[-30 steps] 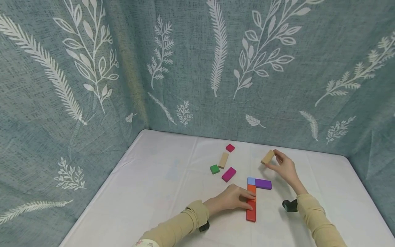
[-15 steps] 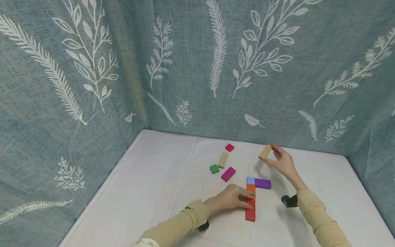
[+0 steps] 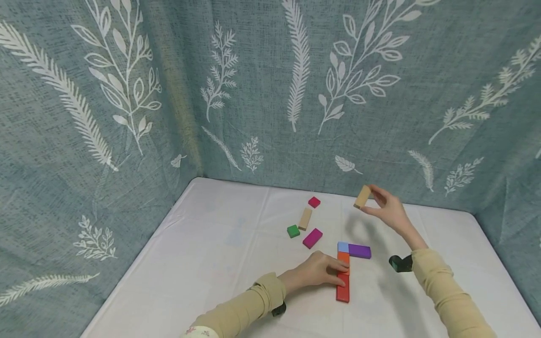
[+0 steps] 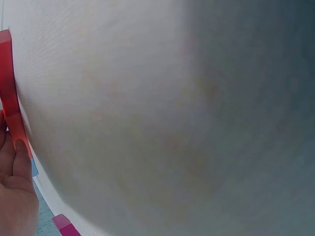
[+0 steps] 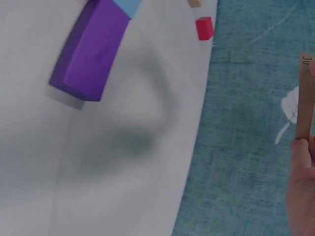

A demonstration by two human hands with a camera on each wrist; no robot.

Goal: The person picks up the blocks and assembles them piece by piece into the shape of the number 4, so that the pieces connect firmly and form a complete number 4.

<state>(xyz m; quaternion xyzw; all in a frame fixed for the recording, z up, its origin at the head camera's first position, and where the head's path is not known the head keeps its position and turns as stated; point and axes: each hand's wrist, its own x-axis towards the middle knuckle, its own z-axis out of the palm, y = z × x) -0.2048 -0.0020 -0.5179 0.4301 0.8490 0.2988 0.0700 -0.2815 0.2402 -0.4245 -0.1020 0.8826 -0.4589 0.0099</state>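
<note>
The right hand's grip (image 3: 390, 210) pinches a plain tan wooden rectangular block (image 3: 362, 196), held up off the white-covered desk (image 3: 236, 225) between thumb and fingertips. The left hand's grip (image 3: 313, 270) rests with thumb and fingers apart, the thumb on a flat red rectangular block (image 3: 343, 294) and the fingers on the orange rectangular block (image 3: 343, 256) touching it. Just beyond the left grip, a light blue square block (image 3: 343, 246) joins the orange one; a purple rectangular block (image 3: 360, 251) extends rightward from it.
</note>
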